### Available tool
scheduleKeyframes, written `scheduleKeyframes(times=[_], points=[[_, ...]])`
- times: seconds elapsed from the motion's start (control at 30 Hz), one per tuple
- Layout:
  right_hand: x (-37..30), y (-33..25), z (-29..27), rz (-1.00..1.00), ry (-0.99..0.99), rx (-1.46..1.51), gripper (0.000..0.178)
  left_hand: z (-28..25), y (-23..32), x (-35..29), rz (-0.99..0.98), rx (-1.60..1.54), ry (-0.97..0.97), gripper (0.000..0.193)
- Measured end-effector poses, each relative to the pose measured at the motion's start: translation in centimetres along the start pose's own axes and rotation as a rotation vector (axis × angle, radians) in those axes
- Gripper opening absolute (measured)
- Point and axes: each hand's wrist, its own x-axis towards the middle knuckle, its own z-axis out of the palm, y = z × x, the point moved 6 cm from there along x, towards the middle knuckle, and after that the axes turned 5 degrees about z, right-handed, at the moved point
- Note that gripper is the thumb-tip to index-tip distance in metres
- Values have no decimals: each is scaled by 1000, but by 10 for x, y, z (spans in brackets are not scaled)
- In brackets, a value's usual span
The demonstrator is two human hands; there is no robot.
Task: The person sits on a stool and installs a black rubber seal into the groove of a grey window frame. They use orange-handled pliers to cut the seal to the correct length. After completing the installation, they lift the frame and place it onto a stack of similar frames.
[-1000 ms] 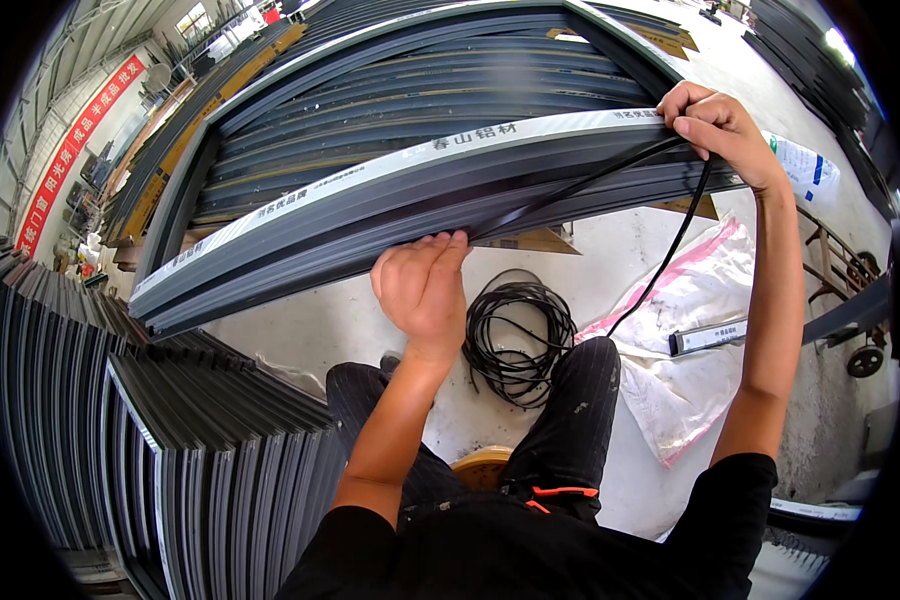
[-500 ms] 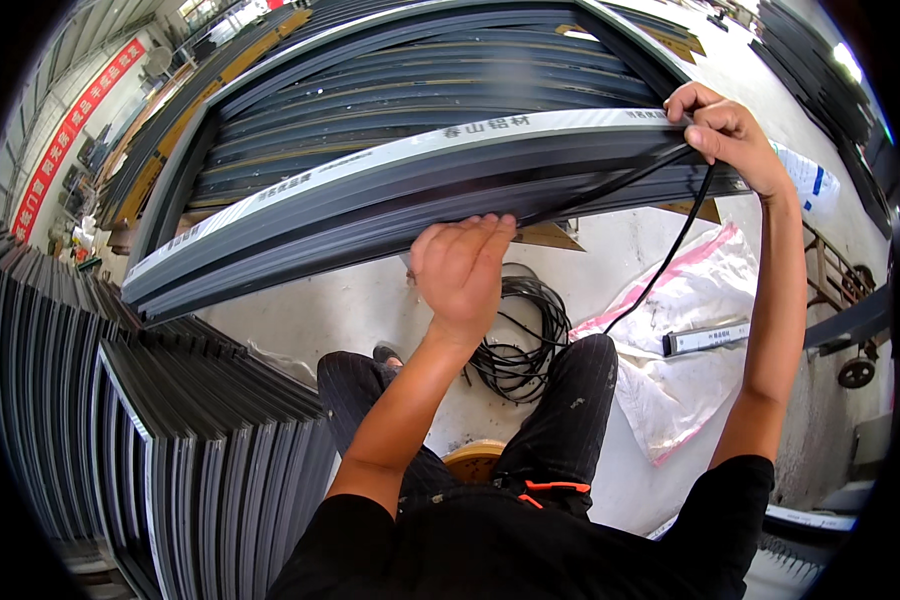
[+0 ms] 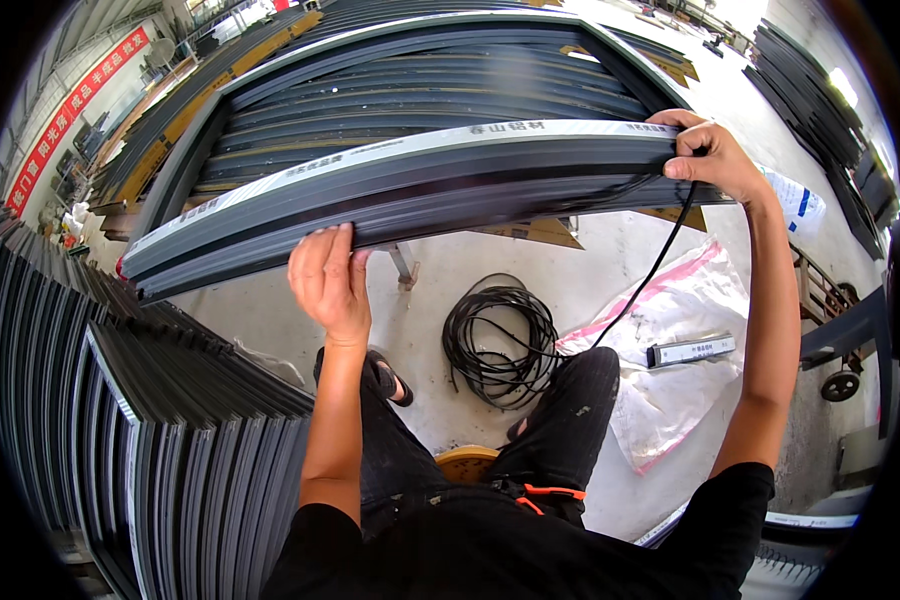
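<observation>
A dark grey metal frame, with a pale printed film along its near bar, spans the view in front of me. My left hand grips the lower edge of that bar toward its left part, fingers together and curled against it. At the bar's right end, my right hand pinches a black rubber strip close to the frame corner. From there the strip runs down to a loose coil of black strip on the floor. A blurred length of strip also lies along the bar, left of my right hand.
Dark frames stand stacked on edge at the left. A white sack with a short profile piece on it lies at the right. Beyond is a wheeled cart. More dark bars lie under the frame.
My left hand has slid left along the near bar, from its middle toward its left part. The slack strip between my hands now lies closer to the bar. My right hand stays near the right corner.
</observation>
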Motion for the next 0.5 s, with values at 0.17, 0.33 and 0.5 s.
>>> scheduleKeyframes(times=[0.17, 0.33, 0.5], points=[[-12, -14, 5, 16, -9, -3, 40, -12, -17, 0, -25, -48, 37, 40], [-51, -70, 36, -56, 40, -85, 42, -18, -70, -9, -57, -119, -7, 39], [-59, -146, 95, -239, 118, -363, 32, -13, -151, -8, -233, 4, -82, 36]])
